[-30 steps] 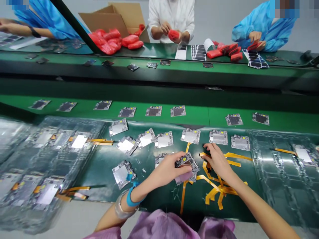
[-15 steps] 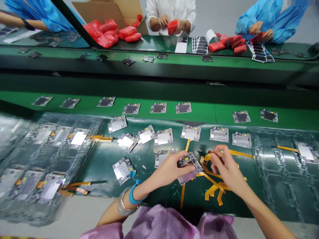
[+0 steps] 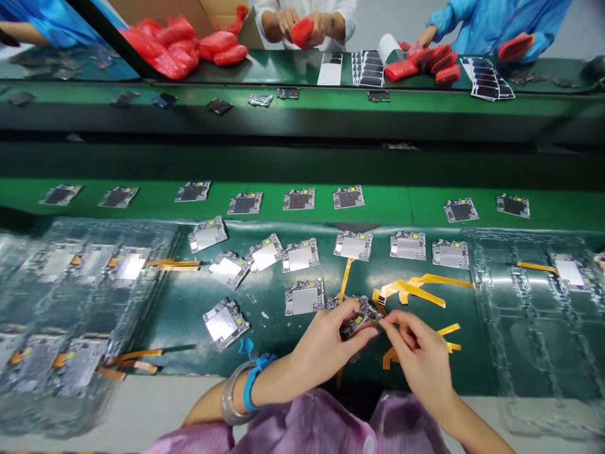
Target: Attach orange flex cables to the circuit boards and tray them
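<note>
The left hand [image 3: 326,347] held a small circuit board [image 3: 362,320] between its thumb and fingers, just above the green table [image 3: 179,328], near the middle of its front edge. The right hand [image 3: 423,353] was closed in a pinch, with its fingertips right at the board's right end. It was too small to tell if a little thing was tucked in that pinch, or if the tips really touched the board. So the board sat between the two hands, to the right of the left palm and to the left of the right hand. It looked slanted, but the fingers hid so much of it that its long way could not be told. The left hand was nearer, as it had the board in its grip. Orange strips [image 3: 423,291] lay past the right hand, toward the clear tray [image 3: 524,340] at the table's right side. More boards [image 3: 305,296] lay behind the left hand.
</note>
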The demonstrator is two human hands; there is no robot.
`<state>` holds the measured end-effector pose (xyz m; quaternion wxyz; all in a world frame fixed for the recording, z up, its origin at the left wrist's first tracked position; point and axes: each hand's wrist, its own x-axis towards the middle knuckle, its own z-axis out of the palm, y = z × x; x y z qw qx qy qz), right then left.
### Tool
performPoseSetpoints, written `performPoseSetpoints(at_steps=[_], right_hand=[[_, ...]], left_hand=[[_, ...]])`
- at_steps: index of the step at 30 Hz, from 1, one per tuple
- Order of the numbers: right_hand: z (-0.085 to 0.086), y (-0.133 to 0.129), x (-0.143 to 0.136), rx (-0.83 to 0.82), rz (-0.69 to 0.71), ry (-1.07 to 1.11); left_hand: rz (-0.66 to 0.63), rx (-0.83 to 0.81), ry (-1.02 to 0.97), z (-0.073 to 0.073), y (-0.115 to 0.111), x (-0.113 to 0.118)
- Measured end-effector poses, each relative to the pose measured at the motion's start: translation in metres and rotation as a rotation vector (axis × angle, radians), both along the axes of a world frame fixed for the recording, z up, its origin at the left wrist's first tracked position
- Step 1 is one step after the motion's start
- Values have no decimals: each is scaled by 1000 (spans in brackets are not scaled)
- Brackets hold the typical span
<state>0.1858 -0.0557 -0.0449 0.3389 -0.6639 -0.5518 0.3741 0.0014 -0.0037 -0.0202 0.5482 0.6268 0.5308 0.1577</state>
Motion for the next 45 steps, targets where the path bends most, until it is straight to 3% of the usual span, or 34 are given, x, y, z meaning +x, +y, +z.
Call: performPoseSetpoints(at_steps=[3, 7, 9, 13, 17, 26, 33, 40, 42, 45], right_hand=[[5, -5, 4, -36, 79, 87], [20, -1, 18, -338, 171, 427], [25, 3, 23, -436, 201, 494], [26, 7, 27, -515, 232, 459], [25, 5, 24, -582, 207, 447], [29, 5, 21, -591, 195, 453], [29, 8, 26, -610, 346, 345], [24, 8, 24, -484, 395, 190], [22, 5, 22, -329, 372, 90], [21, -2, 18, 59, 207, -81]], left_hand=[[-26, -70, -53, 0, 9, -3], [-162, -251, -270, 4, 25, -9], [-234, -332, -297, 9, 31, -10], [-347, -358, -213, 20, 38, -8], [-373, -361, -145, 25, 39, -7], [-411, -399, -192, 25, 40, -8], [-454, -368, -193, 17, 37, -4], [-410, -338, -126, 10, 37, 0], [-366, -348, -143, 5, 37, 1], [-268, -385, -221, -4, 35, 2]])
